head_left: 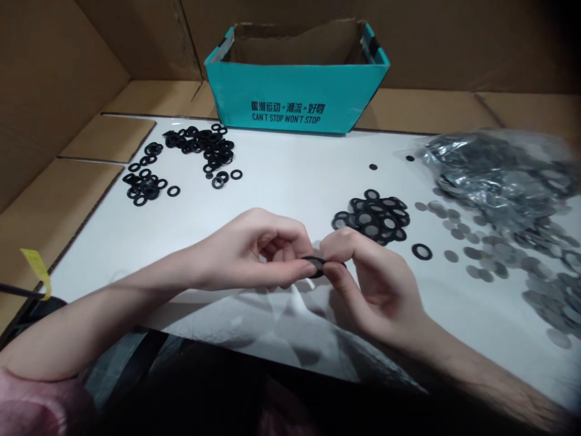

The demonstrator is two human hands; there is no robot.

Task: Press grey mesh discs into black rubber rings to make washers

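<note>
Low over the front of the white table, my left hand [254, 251] and my right hand [379, 275] meet fingertip to fingertip. Between them is a black rubber washer [318, 270] with a grey disc in its middle, pinched at its left side by the left thumb and fingers and at its right side by the right ones. Part of its rim is hidden by the thumbs. Just beyond my right hand lies a pile of black washers with grey centres [374, 218]. One more such washer [422, 252] lies apart to the right.
Loose black rings [200, 142] lie in heaps at the back left. Many thin grey discs [503, 251] spread over the right side, beside a clear plastic bag [494, 175] full of dark pieces. A teal box [295, 91] stands at the back, before cardboard walls [454, 54].
</note>
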